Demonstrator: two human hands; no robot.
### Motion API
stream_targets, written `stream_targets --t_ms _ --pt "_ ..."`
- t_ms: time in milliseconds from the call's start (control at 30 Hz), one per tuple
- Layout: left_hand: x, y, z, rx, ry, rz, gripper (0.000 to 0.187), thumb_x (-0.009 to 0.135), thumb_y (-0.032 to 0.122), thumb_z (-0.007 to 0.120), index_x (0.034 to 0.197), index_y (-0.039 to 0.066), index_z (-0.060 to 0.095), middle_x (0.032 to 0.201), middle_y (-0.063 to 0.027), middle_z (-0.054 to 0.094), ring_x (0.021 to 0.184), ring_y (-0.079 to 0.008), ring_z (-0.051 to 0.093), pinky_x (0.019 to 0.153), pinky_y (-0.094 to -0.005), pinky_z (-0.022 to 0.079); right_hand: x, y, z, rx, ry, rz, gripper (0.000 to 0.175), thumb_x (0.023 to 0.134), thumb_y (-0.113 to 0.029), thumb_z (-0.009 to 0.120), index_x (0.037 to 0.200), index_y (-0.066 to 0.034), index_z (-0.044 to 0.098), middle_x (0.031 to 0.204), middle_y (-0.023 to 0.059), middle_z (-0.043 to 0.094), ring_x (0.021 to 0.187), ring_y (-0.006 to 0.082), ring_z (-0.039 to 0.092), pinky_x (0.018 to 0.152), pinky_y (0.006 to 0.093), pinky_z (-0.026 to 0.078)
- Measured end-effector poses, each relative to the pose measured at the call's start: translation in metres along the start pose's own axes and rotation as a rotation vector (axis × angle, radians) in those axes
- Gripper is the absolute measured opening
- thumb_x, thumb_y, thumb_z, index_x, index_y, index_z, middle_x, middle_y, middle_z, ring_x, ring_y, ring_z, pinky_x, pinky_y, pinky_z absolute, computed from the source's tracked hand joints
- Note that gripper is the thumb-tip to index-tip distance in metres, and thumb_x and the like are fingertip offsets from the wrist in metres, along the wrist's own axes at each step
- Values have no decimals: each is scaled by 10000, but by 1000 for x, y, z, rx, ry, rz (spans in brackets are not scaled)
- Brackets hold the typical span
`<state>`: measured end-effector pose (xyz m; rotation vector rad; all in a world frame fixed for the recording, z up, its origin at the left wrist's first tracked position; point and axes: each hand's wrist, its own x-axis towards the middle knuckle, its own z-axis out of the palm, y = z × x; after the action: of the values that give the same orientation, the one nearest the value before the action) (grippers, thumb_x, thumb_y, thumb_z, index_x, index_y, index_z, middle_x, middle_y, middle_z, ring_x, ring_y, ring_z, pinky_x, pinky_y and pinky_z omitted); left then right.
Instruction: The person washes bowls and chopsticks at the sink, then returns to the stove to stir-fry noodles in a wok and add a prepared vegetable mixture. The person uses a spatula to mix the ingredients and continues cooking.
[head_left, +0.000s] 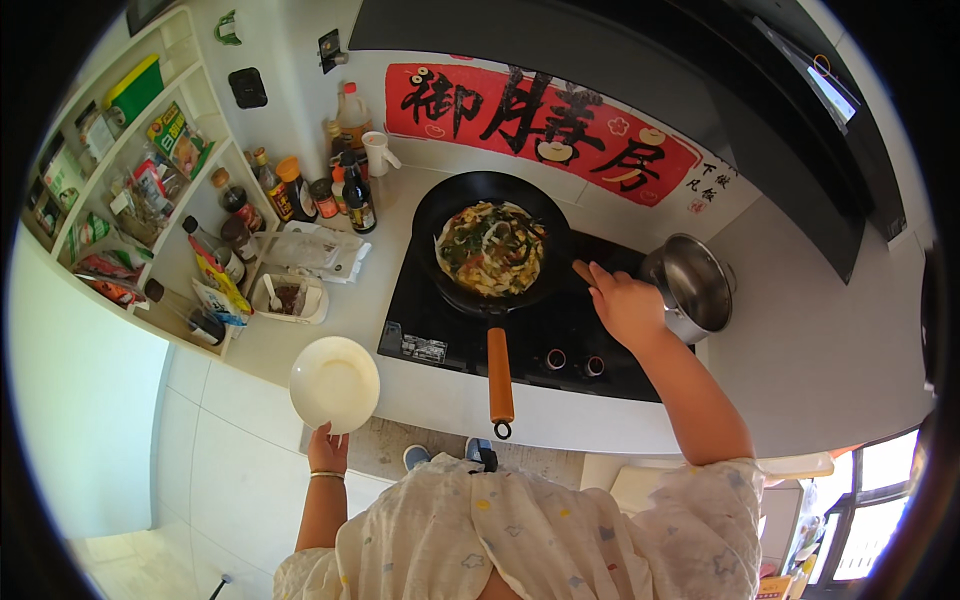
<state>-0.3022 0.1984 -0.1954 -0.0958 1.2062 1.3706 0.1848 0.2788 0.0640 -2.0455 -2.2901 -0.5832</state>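
My left hand (328, 450) grips the near rim of an empty white plate (335, 384). The plate is level with the counter's front edge, left of the cooktop. In my right hand (624, 304) is a wooden utensil handle (583, 272), to the right of a black wok (442, 281); the utensil's far end is hard to make out against the dark wok. The wok sits on the black cooktop (420, 322) and holds a cooked mix of noodle-like strips, greens and egg-like pieces (491, 247). Its orange-brown handle (500, 375) points toward me.
A steel pot (694, 281) stands right of the cooktop. Seasoning bottles (358, 195) and a white container with a spoon (307, 304) occupy the left counter, beside shelves (202, 75) of packets and jars. A dark range hood (637, 67) overhangs the back. Two control knobs (556, 359) face me.
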Motion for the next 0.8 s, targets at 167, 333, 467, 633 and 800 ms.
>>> stream_targets --t_ms 167,333,467,633,800 --pt "13 -5 -9 16 -28 -11 222 833 99 569 1052 72 542 1035 -32 568 1008 -180 547 898 -365 458 16 -18 22 -17 105 -145 373 790 -184 600 1162 -148 598 741 45 559 603 212 593 547 328 470" --pt "-2 -1 1 -22 -1 5 145 830 66 579 968 28 558 981 -51 572 971 -204 552 910 -373 466 14 -10 22 -75 306 -318 424 713 -97 602 1126 -187 634 736 20 474 664 196 512 639 329 399" --pt "-8 2 4 -25 -2 7 145 836 66 571 978 38 567 967 -42 578 969 -199 555 906 -367 467 11 -1 1 -89 305 -302 408 719 -90 593 1110 -191 648 740 21 455 698 200 493 667 346 391" --pt "-7 1 6 0 7 -2 138 837 66 570 973 41 569 965 -42 582 957 -199 563 891 -360 476 15 -19 0 -73 386 -276 398 723 -94 590 1103 -197 653 775 20 455 736 203 489 693 343 386" --pt "-4 1 5 0 12 -1 134 837 64 567 969 41 570 964 -42 587 944 -196 570 875 -351 485 12 -27 15 -34 379 -352 377 741 -112 588 1097 -219 655 787 26 452 766 206 480 707 342 382"
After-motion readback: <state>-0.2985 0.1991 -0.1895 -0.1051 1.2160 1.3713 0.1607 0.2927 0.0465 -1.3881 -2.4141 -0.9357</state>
